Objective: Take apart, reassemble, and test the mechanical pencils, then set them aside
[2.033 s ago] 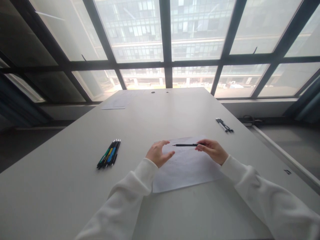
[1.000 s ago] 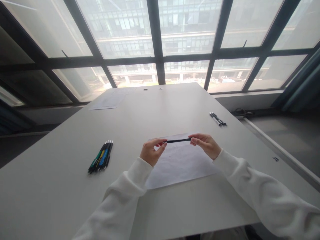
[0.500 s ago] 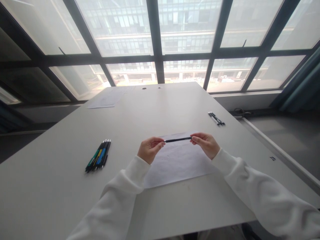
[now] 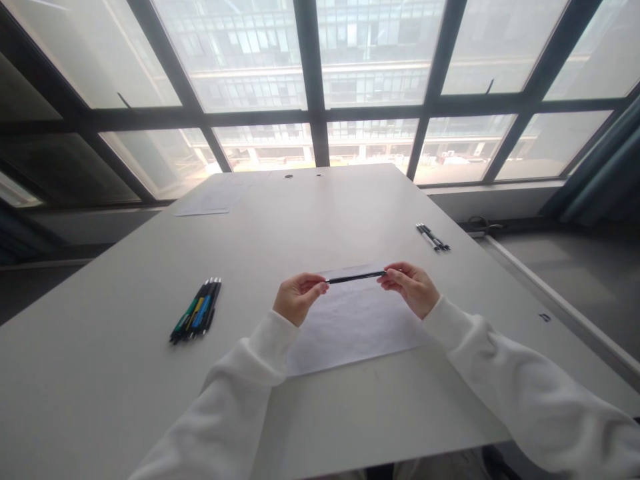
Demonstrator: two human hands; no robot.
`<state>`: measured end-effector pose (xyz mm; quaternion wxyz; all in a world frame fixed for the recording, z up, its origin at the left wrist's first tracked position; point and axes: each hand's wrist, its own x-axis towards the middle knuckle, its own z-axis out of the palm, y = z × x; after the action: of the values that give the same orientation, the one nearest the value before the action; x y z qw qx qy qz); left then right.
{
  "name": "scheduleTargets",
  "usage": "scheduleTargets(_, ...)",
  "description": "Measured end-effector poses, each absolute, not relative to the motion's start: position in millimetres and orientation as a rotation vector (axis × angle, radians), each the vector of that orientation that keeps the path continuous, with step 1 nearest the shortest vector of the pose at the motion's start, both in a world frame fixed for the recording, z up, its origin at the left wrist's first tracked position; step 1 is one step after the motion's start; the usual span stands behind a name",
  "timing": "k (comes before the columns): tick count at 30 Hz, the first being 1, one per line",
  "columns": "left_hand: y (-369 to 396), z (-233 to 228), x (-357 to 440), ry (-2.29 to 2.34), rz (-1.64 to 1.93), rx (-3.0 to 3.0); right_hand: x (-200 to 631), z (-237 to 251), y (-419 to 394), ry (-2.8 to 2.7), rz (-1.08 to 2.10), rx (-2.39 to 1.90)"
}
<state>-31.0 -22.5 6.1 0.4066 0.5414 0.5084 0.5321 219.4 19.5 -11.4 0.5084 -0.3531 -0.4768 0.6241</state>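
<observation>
Office: long table (image 4: 350, 200), window wall (image 4: 320, 80)

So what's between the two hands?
In the head view, a black pen stretches between the left hand and the right hand, pinched at each end, above a sheet of paper.

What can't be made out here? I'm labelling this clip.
- Head view: both ends of the pen are hidden by the left hand and right hand.
- Marks on the paper: too faint.
- Far pens: too small to count.
</observation>
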Motion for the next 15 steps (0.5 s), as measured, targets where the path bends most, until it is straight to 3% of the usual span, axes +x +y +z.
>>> scheduleTargets(15,-22.1,7.0,-32.1,1.308,1.319,1.373,222.5,-12.3,20.8,-1.208,1.469,-0.867)
